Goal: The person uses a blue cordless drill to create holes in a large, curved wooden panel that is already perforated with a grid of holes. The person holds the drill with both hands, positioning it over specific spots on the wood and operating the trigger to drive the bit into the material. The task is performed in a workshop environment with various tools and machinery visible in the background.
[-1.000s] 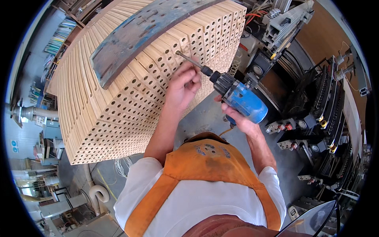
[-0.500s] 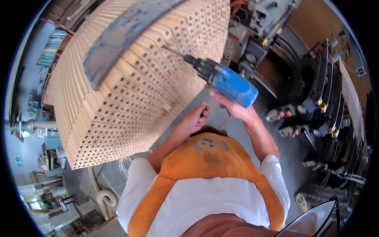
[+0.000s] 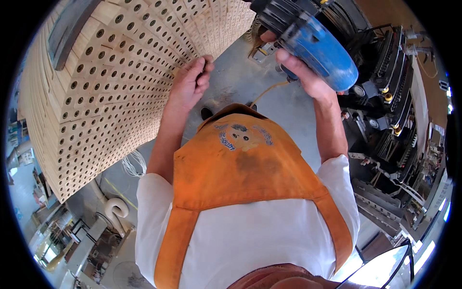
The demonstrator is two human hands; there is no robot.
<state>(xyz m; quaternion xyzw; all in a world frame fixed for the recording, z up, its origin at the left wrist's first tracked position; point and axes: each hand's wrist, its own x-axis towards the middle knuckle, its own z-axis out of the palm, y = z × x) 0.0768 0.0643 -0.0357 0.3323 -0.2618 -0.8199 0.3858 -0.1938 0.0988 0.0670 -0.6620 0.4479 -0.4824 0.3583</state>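
My right hand [image 3: 310,77] is wrapped round the grip of a blue and black power drill [image 3: 327,53], raised at the upper right. The drill's front end runs out of the picture at the top, so its bit is hidden. My left hand [image 3: 191,83] is curled closed, close to the holed face of a big stack of pale wooden pieces [image 3: 103,91]. Something small and dark shows between its fingers, too little to name. Rows of round holes with dark metal-looking rims cover that face.
A worn blue-grey metal bar [image 3: 70,31] lies against the stack's top. Dark machinery [image 3: 390,96] with gauges lines the right side. A tan cord [image 3: 272,90] hangs below the drill. White cable [image 3: 134,164] and a curled pipe [image 3: 116,208] lie on the grey floor [image 3: 236,79].
The view has shifted, with the stack now further left and up. The drill has gone up and right, its bit leaving the picture. My left hand has moved up and left, still closed.
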